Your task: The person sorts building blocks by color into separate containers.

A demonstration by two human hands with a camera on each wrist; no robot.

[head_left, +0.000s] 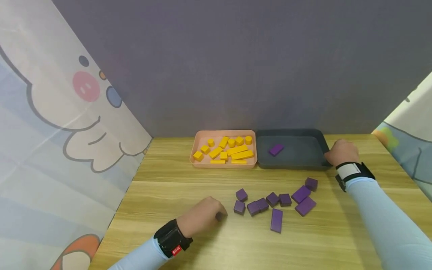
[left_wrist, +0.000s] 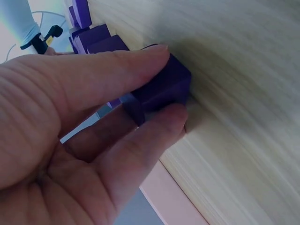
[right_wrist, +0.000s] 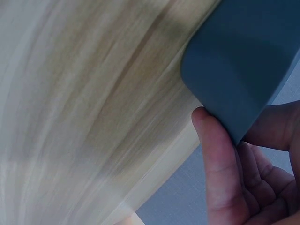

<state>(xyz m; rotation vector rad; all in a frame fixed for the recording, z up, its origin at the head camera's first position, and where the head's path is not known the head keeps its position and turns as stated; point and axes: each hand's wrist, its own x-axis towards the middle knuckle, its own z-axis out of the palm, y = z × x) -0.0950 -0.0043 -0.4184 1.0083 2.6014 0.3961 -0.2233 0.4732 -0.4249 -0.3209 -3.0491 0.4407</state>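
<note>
My left hand [head_left: 203,216] hovers low over the table, left of a loose group of purple blocks. Its thumb and a finger stand apart, reaching toward a purple cube [head_left: 239,207]. In the left wrist view, that cube [left_wrist: 171,86] appears between the fingertips; whether they touch it is unclear. With thumb and forefinger, my right hand [head_left: 342,153] grips the right-hand wall of a dark grey tray [head_left: 300,165]. In the right wrist view, the fingers [right_wrist: 220,178] lie at the tray's corner [right_wrist: 225,89]. One flat purple block [head_left: 276,150] lies inside that tray.
A pink tray [head_left: 221,166] holding several yellow blocks stands left of the grey tray. More purple cubes [head_left: 285,200] and flat purple blocks [head_left: 276,220] lie in front of the trays. A grey wall [head_left: 236,67] rises behind the table [head_left: 162,202].
</note>
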